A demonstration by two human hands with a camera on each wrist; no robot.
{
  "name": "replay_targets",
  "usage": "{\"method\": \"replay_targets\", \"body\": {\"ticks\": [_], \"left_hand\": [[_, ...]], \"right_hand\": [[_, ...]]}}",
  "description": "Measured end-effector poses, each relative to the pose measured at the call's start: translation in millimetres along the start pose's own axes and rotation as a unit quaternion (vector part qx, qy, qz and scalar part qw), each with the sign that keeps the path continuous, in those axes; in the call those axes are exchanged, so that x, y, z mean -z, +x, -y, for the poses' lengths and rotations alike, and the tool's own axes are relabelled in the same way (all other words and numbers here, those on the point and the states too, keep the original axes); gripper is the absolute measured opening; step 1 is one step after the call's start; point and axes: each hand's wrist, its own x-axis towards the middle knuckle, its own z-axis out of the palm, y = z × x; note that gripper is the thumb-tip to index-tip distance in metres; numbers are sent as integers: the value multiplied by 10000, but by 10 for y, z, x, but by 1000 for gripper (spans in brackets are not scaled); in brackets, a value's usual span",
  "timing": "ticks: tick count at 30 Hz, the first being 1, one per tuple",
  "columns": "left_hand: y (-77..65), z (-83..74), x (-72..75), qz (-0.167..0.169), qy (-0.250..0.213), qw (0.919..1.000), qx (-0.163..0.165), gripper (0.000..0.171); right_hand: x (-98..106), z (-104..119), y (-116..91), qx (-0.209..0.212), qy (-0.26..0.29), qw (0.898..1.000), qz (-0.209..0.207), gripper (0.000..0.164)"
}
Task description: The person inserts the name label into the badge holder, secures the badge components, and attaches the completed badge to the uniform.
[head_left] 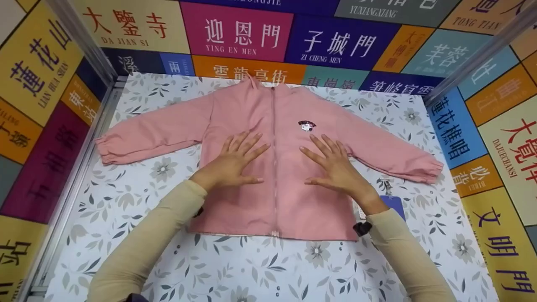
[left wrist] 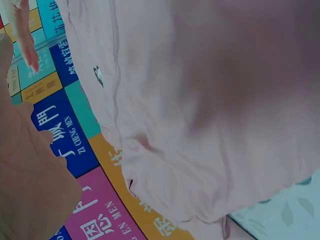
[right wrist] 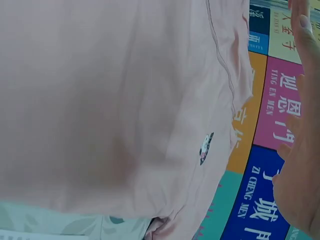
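Note:
A pink zip-up jacket (head_left: 247, 201) lies spread on the table, its front facing up and its sleeves stretched out to both sides. The zipper runs closed down the middle, and a small dark-and-white badge (head_left: 307, 126) sits on the chest. Over the jacket's left half in the head view is my left hand (head_left: 235, 161), fingers spread and straight. My right hand (head_left: 335, 165) is spread in the same way over the other half, below the badge. Both wrist views show the hands beside the fabric, holding nothing; contact with the cloth cannot be told.
A white tablecloth (head_left: 226, 268) with grey flowers and leaves covers the table. Beside the jacket's right edge lies a blue card (head_left: 393, 206) with a clip, partly behind my right wrist. Colourful panels (head_left: 239, 31) with lettering stand around the back and sides, joined by metal posts.

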Motion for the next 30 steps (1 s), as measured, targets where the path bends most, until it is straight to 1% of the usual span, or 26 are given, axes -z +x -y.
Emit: {"method": "replay_targets", "body": {"ticks": [5, 12, 17, 21, 26, 30], "left_hand": [[126, -80, 0, 22, -353, 9993, -113, 90], [407, -252, -46, -45, -861, 9952, -473, 85], [622, -405, -108, -61, -1044, 9923, -663, 82], [807, -548, -176, -33, -1147, 9903, -789, 77], [1045, -779, -270, -45, -1260, 9887, -806, 68], [1224, -961, -369, -100, -1325, 9882, -758, 62]], "right_hand": [[81, -82, -154, -272, 231, 9993, -102, 88], [193, -235, -460, -888, 753, 9928, -289, 87], [247, -377, -729, -1353, 1140, 9830, -498, 87], [278, -477, -956, -1648, 1366, 9745, -671, 85], [319, -562, -1254, -2009, 1572, 9631, -858, 83], [329, -615, -1492, -2388, 1700, 9522, -865, 78]]}}
